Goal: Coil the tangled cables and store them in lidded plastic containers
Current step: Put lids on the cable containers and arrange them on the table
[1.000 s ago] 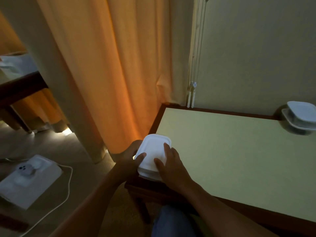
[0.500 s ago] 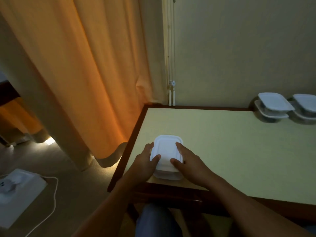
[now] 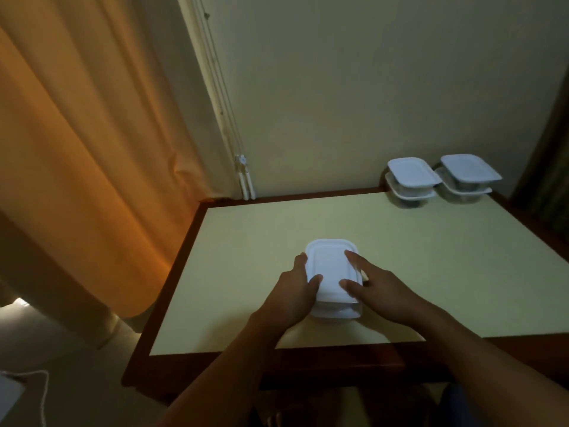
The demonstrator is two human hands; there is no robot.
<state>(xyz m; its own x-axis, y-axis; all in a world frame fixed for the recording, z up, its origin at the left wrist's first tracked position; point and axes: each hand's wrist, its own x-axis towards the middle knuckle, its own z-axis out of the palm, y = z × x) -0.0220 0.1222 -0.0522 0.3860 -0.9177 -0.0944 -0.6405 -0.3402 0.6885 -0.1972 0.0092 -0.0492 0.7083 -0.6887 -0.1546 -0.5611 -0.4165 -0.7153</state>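
Note:
A clear plastic container with a white lid (image 3: 330,263) sits on the pale green table (image 3: 415,272) near its front edge. My left hand (image 3: 291,295) grips its left side, thumb lying on the lid. My right hand (image 3: 377,288) holds the right side, with thumb and forefinger on the lid. The lid hides whatever is inside, and no cable shows on the table.
Two stacks of lidded containers (image 3: 412,181) (image 3: 466,177) stand at the table's back right by the wall. An orange curtain (image 3: 92,164) hangs at the left, blind cords (image 3: 244,177) at the corner. A white cable (image 3: 44,392) lies on the floor, lower left.
Both hands have carried the container from the table's left front corner further onto the tabletop. The view has swung right, bringing both stacks into sight.

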